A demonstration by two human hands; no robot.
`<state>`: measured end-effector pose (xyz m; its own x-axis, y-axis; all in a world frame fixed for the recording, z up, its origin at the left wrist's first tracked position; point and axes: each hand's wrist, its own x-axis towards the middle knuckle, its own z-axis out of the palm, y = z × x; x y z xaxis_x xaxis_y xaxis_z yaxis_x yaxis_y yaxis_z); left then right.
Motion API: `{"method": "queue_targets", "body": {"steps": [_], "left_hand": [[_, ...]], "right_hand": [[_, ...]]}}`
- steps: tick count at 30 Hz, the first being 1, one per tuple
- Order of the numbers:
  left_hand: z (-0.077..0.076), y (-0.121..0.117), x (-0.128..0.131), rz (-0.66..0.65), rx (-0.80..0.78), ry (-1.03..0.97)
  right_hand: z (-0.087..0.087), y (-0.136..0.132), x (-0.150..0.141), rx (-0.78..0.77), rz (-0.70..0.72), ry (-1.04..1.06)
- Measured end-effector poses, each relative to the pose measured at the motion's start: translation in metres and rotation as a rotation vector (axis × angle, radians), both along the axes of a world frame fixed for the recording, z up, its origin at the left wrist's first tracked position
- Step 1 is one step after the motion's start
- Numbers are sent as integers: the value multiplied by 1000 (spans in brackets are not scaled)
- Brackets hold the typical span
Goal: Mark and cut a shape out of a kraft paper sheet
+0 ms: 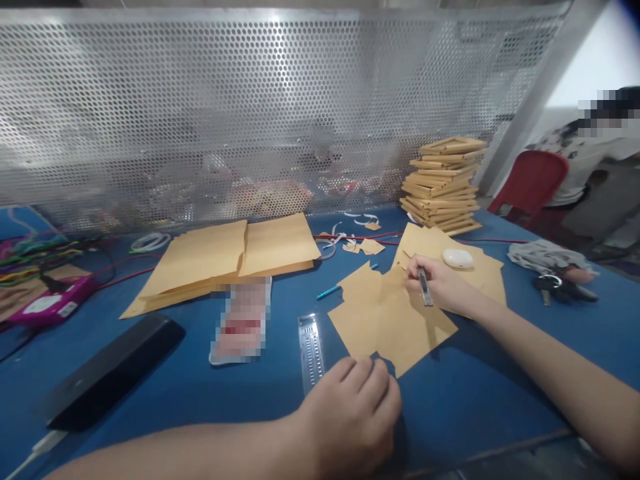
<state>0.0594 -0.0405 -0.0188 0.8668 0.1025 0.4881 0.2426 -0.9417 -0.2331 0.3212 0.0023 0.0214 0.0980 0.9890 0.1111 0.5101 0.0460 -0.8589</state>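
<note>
A cut sheet of brown kraft paper (385,313) with notched edges lies flat on the blue table. My right hand (435,280) rests over its upper right part, fingers closed around what looks like a slim utility knife (425,287) with a dark and silver body. The knife's tip is hidden by the fingers. At the paper's near edge, my left hand (353,413) lies with fingers curled inward; whatever is under them is hidden. Beside it, a clear plastic ruler (311,350) with cut-out slots runs partly beneath the left hand. A blue pen (329,292) touches the paper's left side.
Stacked folded paper pieces (443,187) stand back right. More kraft sheets (210,257), a phone (245,323) and a black case (117,370) lie left. A white earbud case (457,258), keys (547,287) and paper scraps (370,247) lie about. A person (575,160) sits far right.
</note>
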Motion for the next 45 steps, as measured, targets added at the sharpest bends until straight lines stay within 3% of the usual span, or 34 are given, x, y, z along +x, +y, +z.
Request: {"method": "queue_targets", "body": {"steps": [3, 16, 22, 26, 30, 37, 45], "left_hand": [[0, 2, -1, -128, 25, 16], [11, 8, -1, 53, -373, 188], [10, 10, -1, 35, -438, 195], [9, 10, -2, 24, -457, 182], [9, 11, -2, 28, -452, 177], [8, 12, -1, 24, -515, 193], [8, 13, -1, 25, -562, 198]], "right_hand": [[-1, -1, -9, 31, 14, 52], [-31, 14, -41, 76, 52, 191], [-18, 9, -28, 131, -17, 233], [-3, -3, -19, 9, 57, 460], [0, -20, -21, -88, 64, 607], [-13, -41, -23, -191, 74, 466], [-16, -42, -17, -277, 184, 418]]}}
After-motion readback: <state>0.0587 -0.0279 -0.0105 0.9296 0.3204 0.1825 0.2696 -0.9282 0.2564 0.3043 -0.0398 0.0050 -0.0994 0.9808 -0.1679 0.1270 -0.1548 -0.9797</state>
